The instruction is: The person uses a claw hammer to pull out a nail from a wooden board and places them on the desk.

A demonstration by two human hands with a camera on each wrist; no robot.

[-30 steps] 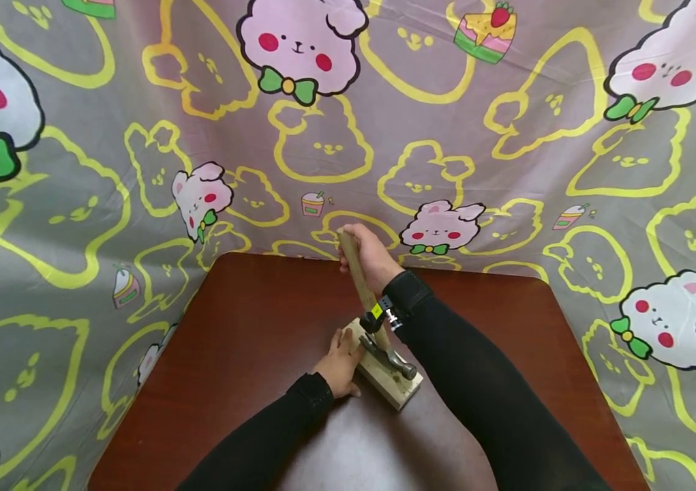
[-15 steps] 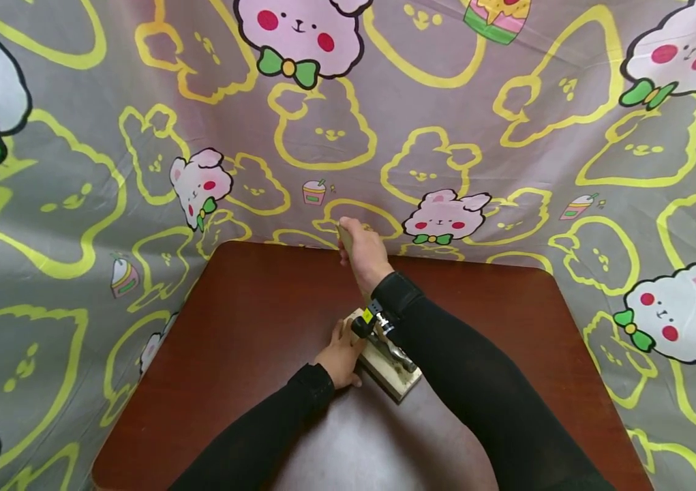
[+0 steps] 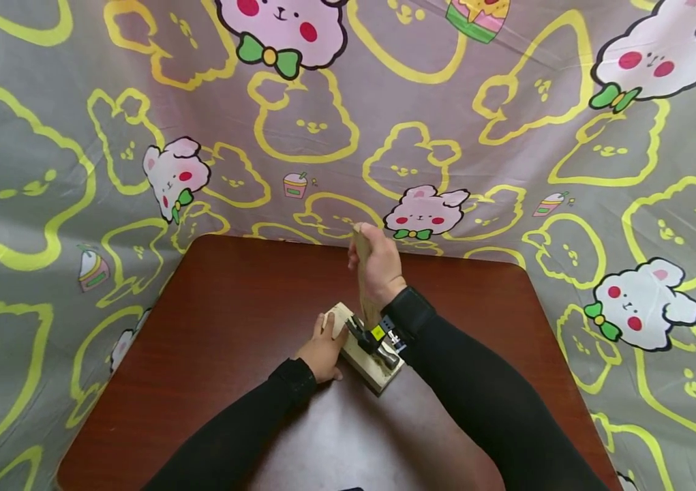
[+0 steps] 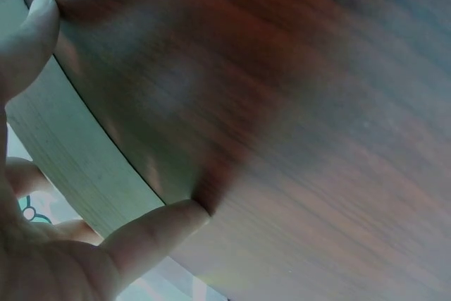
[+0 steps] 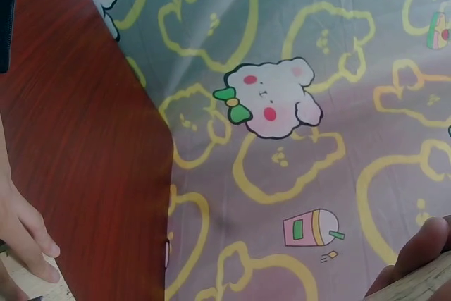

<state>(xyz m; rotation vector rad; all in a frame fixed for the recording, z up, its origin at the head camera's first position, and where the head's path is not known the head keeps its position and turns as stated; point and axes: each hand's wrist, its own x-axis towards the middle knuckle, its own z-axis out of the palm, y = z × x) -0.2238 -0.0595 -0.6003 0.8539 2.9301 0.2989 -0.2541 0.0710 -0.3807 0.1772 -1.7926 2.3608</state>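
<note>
A reddish-brown wood-grain tabletop (image 3: 243, 307) with rounded far corners fills the lower middle of the head view, and pale glare washes over its near part. Around its far and side edges hangs a grey fabric backdrop (image 3: 323, 184), tinged pink in the middle and printed with yellow-outlined animal heads, white rabbits with red cheeks and green bows, and small pink drink cups with straws. Faint creases cross the cloth. The right wrist view shows the same backdrop beside the table's edge.

A pale wooden block (image 3: 360, 358) lies aslant near the middle of the tabletop. The left hand (image 3: 322, 351) rests on the block's left side, fingers spread apart; in the left wrist view, the thumb reaches out past the block toward the table. The right hand (image 3: 381, 266) has its fingers clamped round the wooden handle of a claw hammer (image 3: 371, 310). This handle rises from the hammer's metal head, which is over the block and partly hidden behind a small wrist camera (image 3: 378, 333); whether the head touches the wood cannot be told. Both arms wear black sleeves (image 3: 489, 382) with dark bands at the wrists.
</note>
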